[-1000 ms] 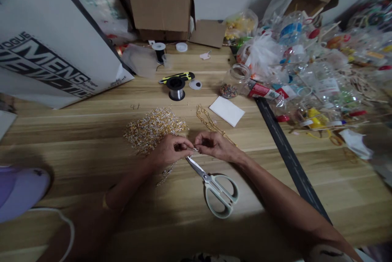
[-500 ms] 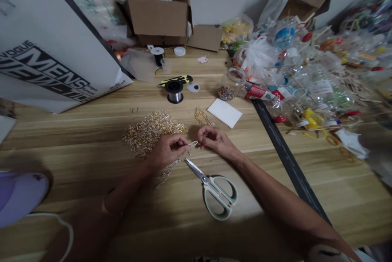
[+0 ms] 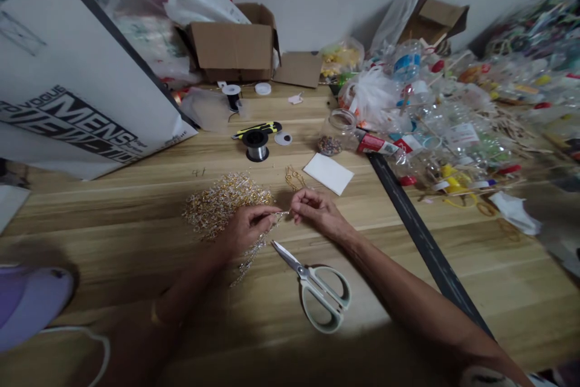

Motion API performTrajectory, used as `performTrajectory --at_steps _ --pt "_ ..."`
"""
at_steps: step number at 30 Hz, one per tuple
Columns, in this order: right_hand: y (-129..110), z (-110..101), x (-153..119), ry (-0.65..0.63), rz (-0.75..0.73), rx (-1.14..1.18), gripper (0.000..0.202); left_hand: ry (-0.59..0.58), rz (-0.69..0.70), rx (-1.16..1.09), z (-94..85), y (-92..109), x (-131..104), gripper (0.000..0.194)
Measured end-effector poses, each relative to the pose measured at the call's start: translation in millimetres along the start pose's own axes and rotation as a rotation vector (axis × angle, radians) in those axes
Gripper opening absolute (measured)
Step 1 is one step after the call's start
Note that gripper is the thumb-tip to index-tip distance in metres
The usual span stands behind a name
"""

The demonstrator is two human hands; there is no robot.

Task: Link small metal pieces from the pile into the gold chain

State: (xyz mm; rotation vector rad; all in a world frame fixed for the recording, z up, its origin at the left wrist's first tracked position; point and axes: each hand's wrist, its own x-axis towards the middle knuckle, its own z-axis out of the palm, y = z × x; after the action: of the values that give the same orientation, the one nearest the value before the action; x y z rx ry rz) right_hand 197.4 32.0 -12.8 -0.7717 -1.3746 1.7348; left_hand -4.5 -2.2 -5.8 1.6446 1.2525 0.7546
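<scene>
Between the left hand (image 3: pixel 249 229) and the right hand (image 3: pixel 319 211), the silver strand (image 3: pixel 283 214) is too fine to tell whether the right one pinches it. Just beyond the grip, the gold chain (image 3: pixel 293 178) disappears behind the right hand. Well left, the frame's edge cuts off a purple object (image 3: pixel 38 302); far right, a heap (image 3: pixel 539 31) blurs.

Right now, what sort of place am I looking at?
Probably a small craft workspace, perhaps for jewellery: a heap of small gold and clear pieces, scissors and a spool of silvery wire or thread share the wooden table.
</scene>
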Motion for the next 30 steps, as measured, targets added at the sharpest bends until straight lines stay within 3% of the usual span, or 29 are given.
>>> performTrajectory --at_steps 8,14,17,20,24,30 --pt "-10.1 7.6 -2.4 0.02 -0.047 -0.019 0.02 -0.078 0.043 -0.067 3.1 4.8 -0.4 0.025" --pt "-8.1 10.2 -2.4 0.189 -0.082 -0.084 0.024 -0.05 0.084 -0.049 2.2 5.9 -3.2 0.027" --pt "-5.8 11.3 -3.2 0.227 -0.105 -0.152 0.025 -0.108 0.028 -0.099 1.5 12.4 -5.2 0.032" --pt "-4.3 13.1 -4.6 0.213 -0.117 -0.166 0.025 -0.131 -0.019 -0.173 2.8 17.5 -6.6 0.036" --pt "-1.9 15.9 -5.7 0.183 -0.117 -0.16 0.025 -0.052 -0.081 -0.233 7.0 15.6 -8.2 0.04" --pt "1.8 19.8 -6.5 0.172 -0.136 -0.189 0.026 -0.065 0.003 -0.152 10.9 12.3 -11.2 0.031"
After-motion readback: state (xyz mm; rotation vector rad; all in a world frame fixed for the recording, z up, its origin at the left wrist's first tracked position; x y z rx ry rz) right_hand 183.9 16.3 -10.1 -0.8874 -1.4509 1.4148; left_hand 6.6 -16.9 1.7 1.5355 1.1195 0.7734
